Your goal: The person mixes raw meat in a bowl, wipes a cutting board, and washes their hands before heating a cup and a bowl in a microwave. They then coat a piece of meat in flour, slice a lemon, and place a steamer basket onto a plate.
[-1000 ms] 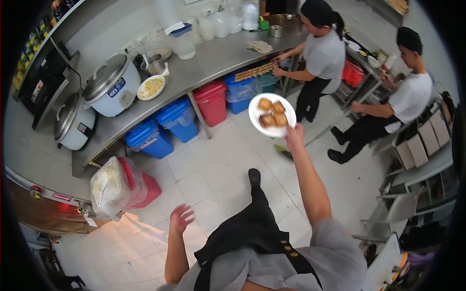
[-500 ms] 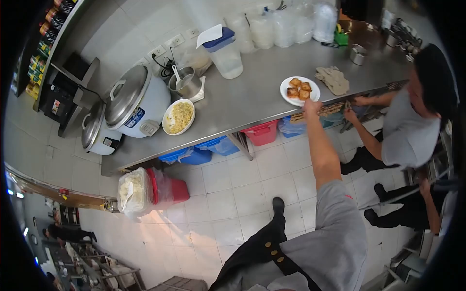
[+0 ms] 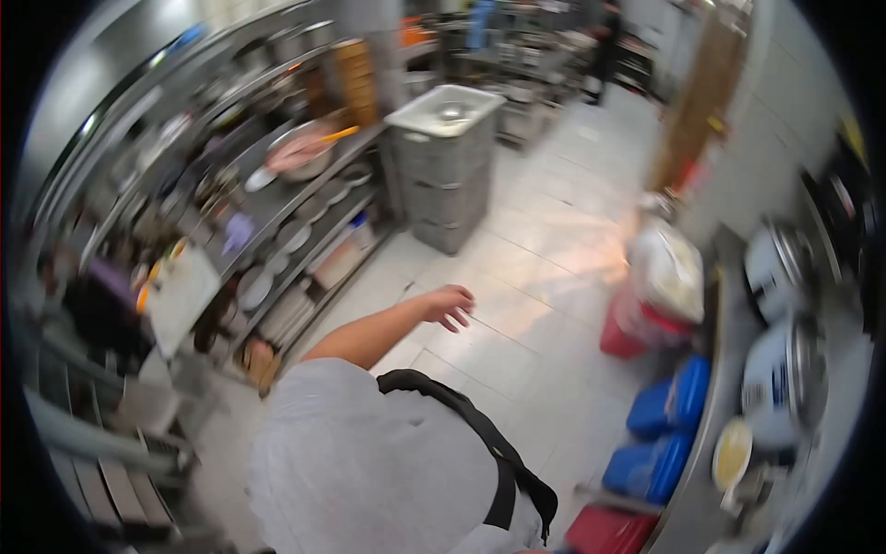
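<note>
Empty, fingers loosely spread, the left hand [image 3: 449, 305] hangs over floor tiles [image 3: 503, 369] mid-frame, near what looks like a grey crate stack [image 3: 444, 189], upper centre. I cannot tell the right hand's state.

Counts were: left hand [image 3: 449, 307], 1 | rice cookers [image 3: 771, 379], 2, right | blue bins [image 3: 670, 397], 2, near right | flat red lid [image 3: 609, 533], 1, near right | crate stack [image 3: 443, 189], 1, far | distant person [image 3: 604, 46], 1, far | oval dish [image 3: 733, 454], 1, right
</note>
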`<control>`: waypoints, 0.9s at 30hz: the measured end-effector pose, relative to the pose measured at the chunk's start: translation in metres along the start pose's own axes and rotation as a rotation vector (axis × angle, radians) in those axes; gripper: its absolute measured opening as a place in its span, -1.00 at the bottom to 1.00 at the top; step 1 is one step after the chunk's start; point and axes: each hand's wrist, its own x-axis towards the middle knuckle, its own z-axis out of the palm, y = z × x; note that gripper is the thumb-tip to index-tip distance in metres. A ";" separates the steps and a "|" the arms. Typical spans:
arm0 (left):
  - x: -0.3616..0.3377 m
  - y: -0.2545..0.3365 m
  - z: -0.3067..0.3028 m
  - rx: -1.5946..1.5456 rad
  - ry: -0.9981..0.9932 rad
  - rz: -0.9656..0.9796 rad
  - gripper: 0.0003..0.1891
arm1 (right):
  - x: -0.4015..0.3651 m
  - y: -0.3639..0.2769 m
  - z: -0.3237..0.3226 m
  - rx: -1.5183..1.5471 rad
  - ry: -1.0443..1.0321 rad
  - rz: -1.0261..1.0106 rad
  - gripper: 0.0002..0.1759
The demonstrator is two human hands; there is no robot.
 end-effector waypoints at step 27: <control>-0.368 -0.378 -0.088 -1.747 1.978 -0.295 -0.56 | -1.211 0.545 0.597 -0.647 -2.558 -1.649 -0.39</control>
